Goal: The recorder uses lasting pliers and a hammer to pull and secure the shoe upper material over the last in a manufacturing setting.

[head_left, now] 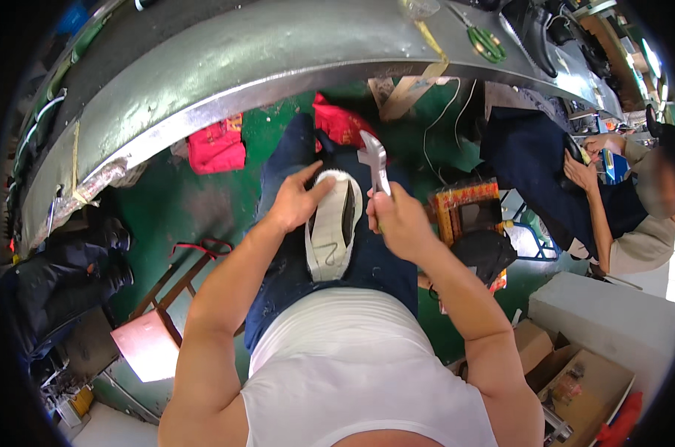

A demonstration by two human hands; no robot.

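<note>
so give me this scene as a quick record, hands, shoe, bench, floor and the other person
left hand: left hand, thumb against the whitish shoe near its far end; other fingers partly hidden
right hand: right hand, gripping a silver metal tool, its head up
shoe: lying lengthwise on dark blue trousers
bench: metal bench, green-handled scissors on top
floor: green floor, red cloth on it
other person: co-worker at right, hands close together

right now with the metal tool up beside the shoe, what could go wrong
The left grip is at the far end of the white shoe, so a slip of the metal tool in the right grip might catch its thumb or index finger. The shoe lies over the lap, not on a bench, so it could shift under force.
</note>
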